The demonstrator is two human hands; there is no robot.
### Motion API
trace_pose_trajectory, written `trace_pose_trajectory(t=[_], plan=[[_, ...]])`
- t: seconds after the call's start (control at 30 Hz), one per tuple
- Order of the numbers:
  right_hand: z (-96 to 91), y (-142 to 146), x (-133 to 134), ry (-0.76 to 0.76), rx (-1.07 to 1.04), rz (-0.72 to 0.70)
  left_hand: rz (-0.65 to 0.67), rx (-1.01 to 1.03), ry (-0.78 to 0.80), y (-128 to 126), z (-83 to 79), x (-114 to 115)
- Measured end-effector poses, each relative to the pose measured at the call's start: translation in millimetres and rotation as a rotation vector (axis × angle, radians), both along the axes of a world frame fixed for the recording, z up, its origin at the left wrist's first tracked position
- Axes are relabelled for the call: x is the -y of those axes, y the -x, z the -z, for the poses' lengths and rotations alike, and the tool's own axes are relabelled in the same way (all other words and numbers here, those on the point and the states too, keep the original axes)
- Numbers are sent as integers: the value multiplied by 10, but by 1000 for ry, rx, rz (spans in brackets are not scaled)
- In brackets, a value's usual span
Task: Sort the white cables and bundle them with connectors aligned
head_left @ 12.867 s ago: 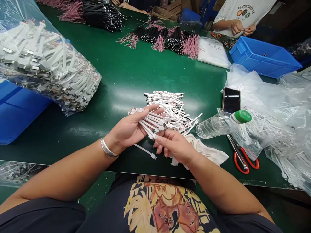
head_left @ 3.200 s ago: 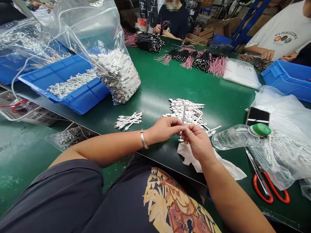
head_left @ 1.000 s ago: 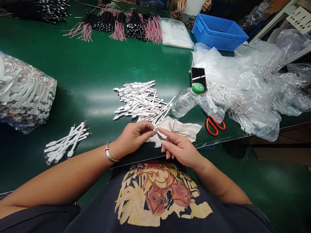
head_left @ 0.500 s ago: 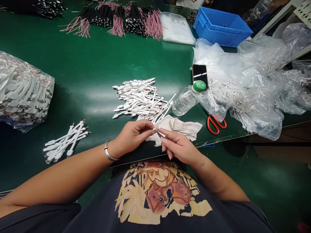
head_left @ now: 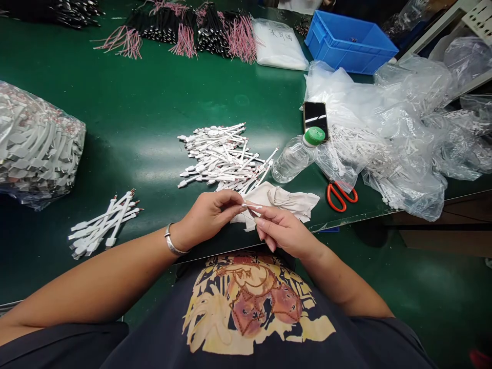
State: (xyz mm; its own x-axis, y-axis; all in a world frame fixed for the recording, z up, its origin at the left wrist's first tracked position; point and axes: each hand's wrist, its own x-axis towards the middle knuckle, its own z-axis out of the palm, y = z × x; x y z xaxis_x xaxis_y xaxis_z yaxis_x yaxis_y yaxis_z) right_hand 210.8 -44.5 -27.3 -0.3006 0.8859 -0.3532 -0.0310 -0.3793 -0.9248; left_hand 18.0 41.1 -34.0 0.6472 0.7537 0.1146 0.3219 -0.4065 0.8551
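Note:
My left hand (head_left: 209, 218) and my right hand (head_left: 282, 230) meet above the edge of a green work table (head_left: 146, 97). Their fingertips pinch a thin white cable (head_left: 251, 206), which lies almost level. Just beyond them is a loose pile of white flat cables (head_left: 225, 156). A crumpled off-white cloth (head_left: 280, 205) lies under and beside my right fingers. A small, neat bundle of white cables (head_left: 102, 224) lies to the left of my left forearm.
A clear bag of cables (head_left: 36, 143) lies at left. On the right are a water bottle (head_left: 295, 158), a phone (head_left: 315, 120), orange-handled scissors (head_left: 341, 197) and crumpled plastic bags (head_left: 388, 133). Black and pink wire bundles (head_left: 184, 38) and a blue bin (head_left: 349, 41) lie beyond.
The small cable between my fingertips has turned from slanted to nearly level. My hands have barely moved, and the cloth and cable piles stay in place.

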Motion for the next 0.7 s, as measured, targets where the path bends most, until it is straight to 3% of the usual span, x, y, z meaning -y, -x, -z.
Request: trace_pose_trajectory(t=[0.33,0.7], plan=[[10,17,-1,81,-77,56,21,-31,-39,19,13,1],[25,36,21,60,-36,86,38,-44,-9,7,6,-3]])
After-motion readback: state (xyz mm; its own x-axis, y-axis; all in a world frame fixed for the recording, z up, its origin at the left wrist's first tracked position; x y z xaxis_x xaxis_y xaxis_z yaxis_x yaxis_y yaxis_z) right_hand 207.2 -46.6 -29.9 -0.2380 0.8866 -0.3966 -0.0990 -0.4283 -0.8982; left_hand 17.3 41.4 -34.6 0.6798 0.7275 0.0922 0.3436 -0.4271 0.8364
